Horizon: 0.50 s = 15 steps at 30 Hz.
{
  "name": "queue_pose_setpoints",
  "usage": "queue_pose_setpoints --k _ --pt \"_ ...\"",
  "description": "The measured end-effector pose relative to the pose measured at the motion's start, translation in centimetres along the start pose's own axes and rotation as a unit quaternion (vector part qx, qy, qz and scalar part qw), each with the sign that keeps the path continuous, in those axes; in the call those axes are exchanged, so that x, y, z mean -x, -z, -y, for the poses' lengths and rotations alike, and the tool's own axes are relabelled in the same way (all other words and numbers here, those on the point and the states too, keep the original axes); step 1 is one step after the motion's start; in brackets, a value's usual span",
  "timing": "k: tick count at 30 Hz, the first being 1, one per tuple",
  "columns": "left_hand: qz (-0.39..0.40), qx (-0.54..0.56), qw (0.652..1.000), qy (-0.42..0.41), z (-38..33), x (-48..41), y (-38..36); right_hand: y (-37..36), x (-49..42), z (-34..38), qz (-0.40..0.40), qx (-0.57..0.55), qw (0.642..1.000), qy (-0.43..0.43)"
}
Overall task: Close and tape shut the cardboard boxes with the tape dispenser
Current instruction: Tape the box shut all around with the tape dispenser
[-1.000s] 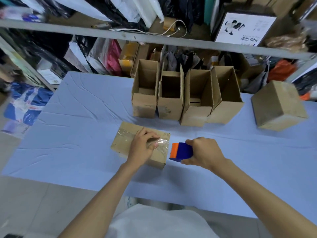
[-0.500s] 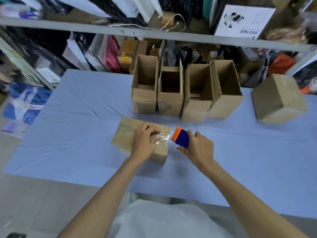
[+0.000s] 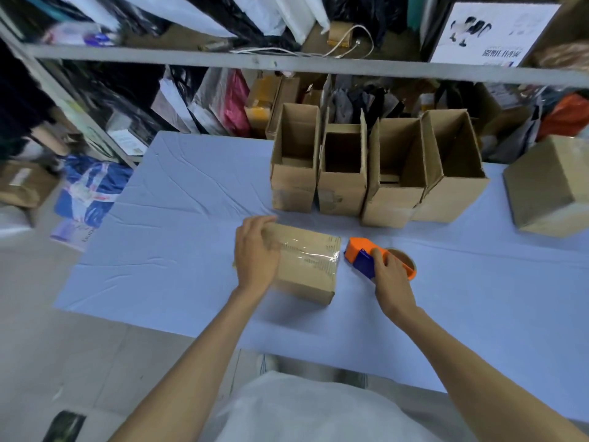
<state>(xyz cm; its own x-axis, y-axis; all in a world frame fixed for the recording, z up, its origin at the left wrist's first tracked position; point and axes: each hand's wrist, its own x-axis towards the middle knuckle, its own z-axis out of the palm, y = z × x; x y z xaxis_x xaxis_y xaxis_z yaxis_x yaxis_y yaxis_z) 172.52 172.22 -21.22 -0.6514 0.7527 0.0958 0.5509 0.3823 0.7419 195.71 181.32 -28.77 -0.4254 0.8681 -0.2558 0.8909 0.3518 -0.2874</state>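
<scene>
Brown corrugated cardboard is what the head camera mostly shows, set out on a worktop [image 3: 178, 250] draped in a creased pale blue cloth.

The sealed box [image 3: 314, 266] lies around the middle of the worktop, nearer the front edge than the back. A strip of glossy clear tape runs across its closed top and crinkles where it ends at the right side. Fine black print shows under the tape, too small to read. The left hand [image 3: 256, 252] lies over the box's left end, fingers curled round the far edge, gripping it.

Just beside the box's right end sits the tape dispenser [image 3: 361, 256], smooth orange plastic with a blue block on it and a brown cardboard roll core at its back. The right hand [image 3: 390, 280] is closed round it from behind, fingers over the top. I cannot tell whether the tape touches the box.

Towards the back edge four open boxes [image 3: 342, 193] stand upright in a tight row, side walls touching, flaps raised; a faded label scar marks one front. Near the far right corner stands another closed box [image 3: 548, 193], tilted in the wide lens.

Behind, a grey metal shelf [image 3: 159, 57] carries a white carton [image 3: 490, 30] with black brush marks and a line of characters that I cannot make out, beside a looped white cable [image 3: 347, 47].
</scene>
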Motion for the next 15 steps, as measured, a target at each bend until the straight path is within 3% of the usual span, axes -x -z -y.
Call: queue_pose_setpoints --k 2,4,6,8,11,15 --pt "-0.001 -0.042 0.992 0.122 1.2 -0.9 0.9 -0.1 0.1 0.0 0.012 -0.016 1.0 -0.011" --pt "0.079 -0.063 0.971 0.216 2.2 -1.8 1.5 0.2 0.0 0.3 -0.011 0.037 0.999 -0.021" --pt "0.126 -0.063 0.963 0.229 2.8 -2.2 1.5 1.2 0.2 1.6 -0.083 0.031 0.996 -0.013" --pt "0.117 -0.059 0.966 0.224 3.1 -2.4 1.3 2.5 0.8 3.9 -0.119 -0.122 0.985 0.011" --pt "0.125 -0.086 0.963 0.225 3.3 -2.5 0.9 3.5 1.5 7.6 -0.04 -0.325 0.944 -0.042" --pt "0.151 -0.117 0.958 0.216 3.3 -3.0 1.1 3.1 1.4 10.1 0.051 -0.33 0.935 -0.117"
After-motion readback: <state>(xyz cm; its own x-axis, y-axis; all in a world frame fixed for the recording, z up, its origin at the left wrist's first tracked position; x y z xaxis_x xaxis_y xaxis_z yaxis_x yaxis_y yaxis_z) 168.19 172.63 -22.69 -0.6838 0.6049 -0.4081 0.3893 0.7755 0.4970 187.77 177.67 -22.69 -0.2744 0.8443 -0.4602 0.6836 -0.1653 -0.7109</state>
